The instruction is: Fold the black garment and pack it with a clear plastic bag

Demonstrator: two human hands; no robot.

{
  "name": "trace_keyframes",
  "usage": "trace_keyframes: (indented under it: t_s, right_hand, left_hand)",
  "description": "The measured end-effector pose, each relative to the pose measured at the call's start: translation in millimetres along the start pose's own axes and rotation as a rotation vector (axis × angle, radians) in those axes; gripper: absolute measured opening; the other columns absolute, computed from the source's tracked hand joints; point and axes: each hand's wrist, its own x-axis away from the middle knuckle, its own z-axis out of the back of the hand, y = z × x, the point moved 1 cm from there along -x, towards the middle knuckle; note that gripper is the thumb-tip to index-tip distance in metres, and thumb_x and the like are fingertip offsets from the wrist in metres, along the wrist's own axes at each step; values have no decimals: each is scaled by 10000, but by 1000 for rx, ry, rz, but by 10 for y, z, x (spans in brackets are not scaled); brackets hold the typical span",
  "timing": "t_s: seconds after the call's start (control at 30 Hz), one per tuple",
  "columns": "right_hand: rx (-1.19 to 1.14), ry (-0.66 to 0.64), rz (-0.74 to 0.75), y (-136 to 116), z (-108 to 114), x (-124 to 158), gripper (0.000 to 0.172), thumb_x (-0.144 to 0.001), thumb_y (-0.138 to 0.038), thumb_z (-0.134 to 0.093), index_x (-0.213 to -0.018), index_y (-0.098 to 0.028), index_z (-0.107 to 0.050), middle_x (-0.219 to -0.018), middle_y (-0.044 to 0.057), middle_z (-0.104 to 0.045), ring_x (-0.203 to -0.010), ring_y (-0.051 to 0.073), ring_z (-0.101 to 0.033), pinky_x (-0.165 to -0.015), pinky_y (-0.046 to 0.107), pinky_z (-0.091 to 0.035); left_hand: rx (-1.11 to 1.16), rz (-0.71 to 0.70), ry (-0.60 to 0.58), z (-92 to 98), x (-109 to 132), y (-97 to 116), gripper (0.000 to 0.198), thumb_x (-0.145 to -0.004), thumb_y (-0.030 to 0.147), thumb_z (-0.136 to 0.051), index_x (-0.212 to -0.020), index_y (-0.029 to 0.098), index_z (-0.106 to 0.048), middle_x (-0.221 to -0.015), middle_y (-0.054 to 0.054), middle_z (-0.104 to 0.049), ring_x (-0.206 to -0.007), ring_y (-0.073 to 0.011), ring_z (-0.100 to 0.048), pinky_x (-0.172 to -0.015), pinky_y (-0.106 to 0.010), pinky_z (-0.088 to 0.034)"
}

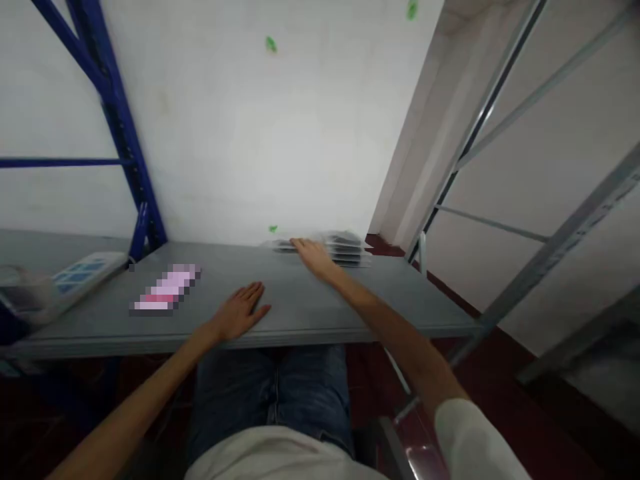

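Observation:
My left hand (243, 310) lies flat and open on the grey shelf top (300, 303), near its front edge. My right hand (314, 257) reaches to the back of the shelf with its fingers stretched out onto a low stack of thin dark and clear flat pieces (345, 248) against the white wall. The picture is smeared there, so a grip on the stack does not show. A blurred pink flat object (167, 289) lies on the shelf left of my left hand.
A white power strip with blue sockets (83, 272) lies at the shelf's left end beside a clear container (23, 293). A blue rack upright (120, 127) stands behind it. Grey metal rack frames (500, 200) rise on the right over a dark red floor.

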Motion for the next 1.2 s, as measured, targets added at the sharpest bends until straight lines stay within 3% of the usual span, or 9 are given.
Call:
trace_keyframes:
  t_s: [0.17,0.3,0.43,0.53,0.73,0.83,0.97,1.1,1.2]
  right_hand:
    - [73,254,-194,824,459,-25,550,-1021,-100,-311,-1554,-177,-422,-1500,119,-565,-1308,262,-544,-1104,397,-418]
    - [95,240,-341,1337,351,201,574,-1006,-74,-328,-1560,-174,-439,-1461,134,-602,-1286,266,-562,-1100,398,-404]
    - [105,148,-375,1494,2,454,564,-987,-49,-343,-1493,-196,-545,-1457,129,-610,-1298,256,-559,-1135,419,-367]
    - [102,105,-347,1507,-161,516,600,-971,-32,-332,-1518,-197,-513,-1521,116,-555,-1354,240,-519,-1157,413,-354]
    - [102,19,-321,1583,-124,487,709,-889,-20,-405,-1578,-187,-408,-1607,117,-451,-1498,276,-358,-1231,537,-248]
    - [100,70,-346,1418,-95,484,718,-881,-67,-432,-1594,-88,-344,-1633,171,-390,-1527,316,-302,-1245,578,-192]
    - [-4,263,-420,710,-189,619,650,-931,-112,-360,-1577,-49,-352,-1607,188,-425,-1528,302,-309,-1262,563,-152]
    - [-249,-5,-206,-155,-408,928,563,-1004,-257,-367,-1542,-116,-449,-1585,165,-467,-1481,290,-406,-1242,517,-265]
    - [-332,-88,-132,-511,-507,1124,561,-1053,-353,-331,-1568,-150,-422,-1637,131,-393,-1529,279,-329,-1254,521,-241]
  left_hand:
    - [6,0,-14,-1,0,-7,862,-988,724,-233,-1565,112,-424,-1639,-152,-366,-1524,-304,-356,-1260,-482,-263]
    - [-1,4,-28,11,4,0,889,-988,725,-211,-1569,81,-407,-1645,-165,-345,-1532,-308,-339,-1260,-480,-263]
    - [2,-2,-17,23,14,9,883,-984,734,-209,-1564,103,-422,-1643,-146,-362,-1532,-298,-340,-1263,-465,-259]
    - [1,1,-32,26,16,10,883,-989,728,-203,-1567,95,-415,-1645,-151,-353,-1535,-298,-335,-1265,-464,-256]
    - [-16,8,-39,24,17,26,871,-998,717,-202,-1577,95,-393,-1655,-153,-327,-1545,-290,-312,-1272,-464,-235]
    - [-11,13,-49,38,24,47,841,-1006,699,-210,-1585,114,-382,-1657,-141,-327,-1547,-282,-308,-1272,-453,-231]
    - [2,19,-66,65,35,67,830,-1011,684,-225,-1586,106,-377,-1663,-144,-309,-1553,-288,-289,-1272,-452,-226]
    - [0,12,-70,77,44,70,811,-1020,669,-234,-1595,110,-357,-1669,-148,-299,-1561,-285,-269,-1272,-460,-225]
    - [-18,-9,-31,88,34,73,759,-1029,627,-288,-1600,130,-350,-1691,-139,-240,-1574,-286,-226,-1271,-470,-229]
